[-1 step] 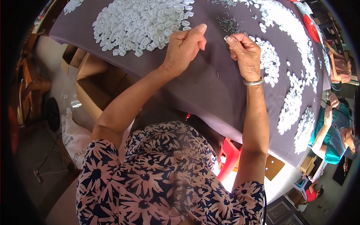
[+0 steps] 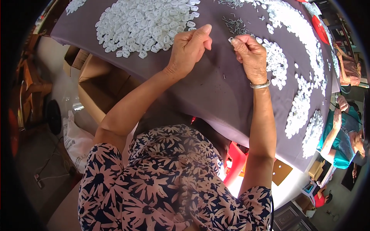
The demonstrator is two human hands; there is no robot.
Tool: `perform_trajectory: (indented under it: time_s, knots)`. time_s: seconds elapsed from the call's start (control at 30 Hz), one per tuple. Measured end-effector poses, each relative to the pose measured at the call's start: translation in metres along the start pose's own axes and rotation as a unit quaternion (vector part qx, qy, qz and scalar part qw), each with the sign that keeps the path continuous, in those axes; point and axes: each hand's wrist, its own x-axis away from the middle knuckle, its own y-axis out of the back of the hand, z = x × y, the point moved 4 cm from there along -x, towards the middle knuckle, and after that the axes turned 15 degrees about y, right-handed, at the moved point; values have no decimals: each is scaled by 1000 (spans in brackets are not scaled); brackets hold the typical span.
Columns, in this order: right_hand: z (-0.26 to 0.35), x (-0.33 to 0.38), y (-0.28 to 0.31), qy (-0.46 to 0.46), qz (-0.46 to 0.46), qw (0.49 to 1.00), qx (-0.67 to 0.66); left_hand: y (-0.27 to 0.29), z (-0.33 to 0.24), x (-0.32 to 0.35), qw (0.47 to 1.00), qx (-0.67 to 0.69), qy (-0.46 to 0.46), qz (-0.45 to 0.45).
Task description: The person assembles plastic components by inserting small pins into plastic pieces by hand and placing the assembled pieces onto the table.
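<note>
We see the left hand [image 2: 187, 50] with its fingers curled together and the thumb laid along the index finger; if something small is inside, we cannot tell. The right hand [image 2: 252, 57] is also closed, its thumb and index finger clamped on a small white piece [image 2: 231, 39], which sticks out at their tips, on the side toward the left hand. This piece looks pale and a little shiny, with a darker spot in it; its full shape is hidden by the fingers. To the left of the left hand and beyond it, a large heap of flat white pieces [image 2: 138, 27] lies on the surface [image 2: 208, 100]. Just beside the right hand, on its right, we see smaller white pieces [image 2: 276, 63]. Beyond both hands, thin grey pins [image 2: 236, 25] lie scattered.
</note>
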Motion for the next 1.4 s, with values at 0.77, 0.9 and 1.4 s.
perform_trajectory:
  time_s: [0.77, 0.9, 1.4]
  knots:
    - [3, 4, -16, 80, 158, 977, 118, -4, 10, -8, 991, -122, -21, 40]
    - [2, 5, -17, 46, 168, 981, 87, -2, 10, -9, 993, -99, 1, 71]
    - [-23, -26, 46, 84, 9, 965, 250, -8, 18, -12, 992, -118, -11, 33]
